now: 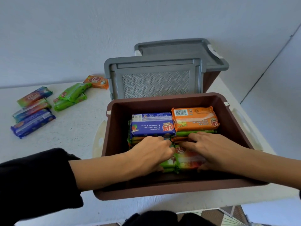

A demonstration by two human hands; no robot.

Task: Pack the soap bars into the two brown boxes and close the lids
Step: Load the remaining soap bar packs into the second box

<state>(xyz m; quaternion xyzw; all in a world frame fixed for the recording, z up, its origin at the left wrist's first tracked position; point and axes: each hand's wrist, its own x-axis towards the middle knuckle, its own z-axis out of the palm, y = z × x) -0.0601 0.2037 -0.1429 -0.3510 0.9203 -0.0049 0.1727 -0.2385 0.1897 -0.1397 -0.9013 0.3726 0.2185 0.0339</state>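
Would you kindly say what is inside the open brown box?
A blue soap bar and an orange one lie on top, green ones beneath. The left hand and right hand grip a green bar, hiding whatever lies below.

Soft, cool daylight fills the view, and the wall [81, 38] beyond my hands looks bluish. The table [78, 128] left of my left hand [151, 154] is bright, almost washed out. Deep shade lies inside the brown box [162, 191] under my wrists. The glossy soap bar [189, 159] between my left hand and right hand [211, 149] shows pale glare and looks smeared. Far from my hands, straight lines bow toward the edges.
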